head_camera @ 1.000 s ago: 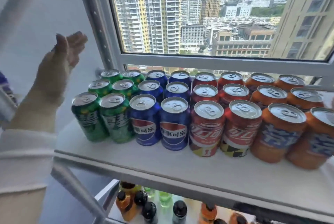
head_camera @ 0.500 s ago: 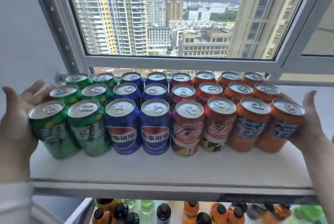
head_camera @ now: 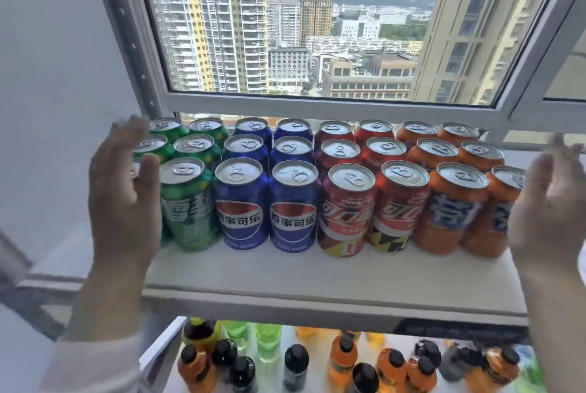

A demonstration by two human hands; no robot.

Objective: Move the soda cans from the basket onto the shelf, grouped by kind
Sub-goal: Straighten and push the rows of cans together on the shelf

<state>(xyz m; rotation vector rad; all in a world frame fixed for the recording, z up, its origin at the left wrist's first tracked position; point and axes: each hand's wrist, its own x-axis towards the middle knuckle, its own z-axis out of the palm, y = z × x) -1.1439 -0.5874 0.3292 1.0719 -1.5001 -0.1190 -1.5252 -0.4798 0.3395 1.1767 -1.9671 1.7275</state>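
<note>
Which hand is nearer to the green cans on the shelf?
Left. The left hand is at the green cans, partly covering them; the right hand is at the other end, beside the orange cans.

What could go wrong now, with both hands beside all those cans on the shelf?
1. The cans stand packed side by side. A hard squeeze from the left hand by the green cans or the right hand by the orange cans might tip a front one into its neighbours.
2. The outermost orange can stands near the right end of the shelf; a nudge could drop it toward the bottles below.
</note>
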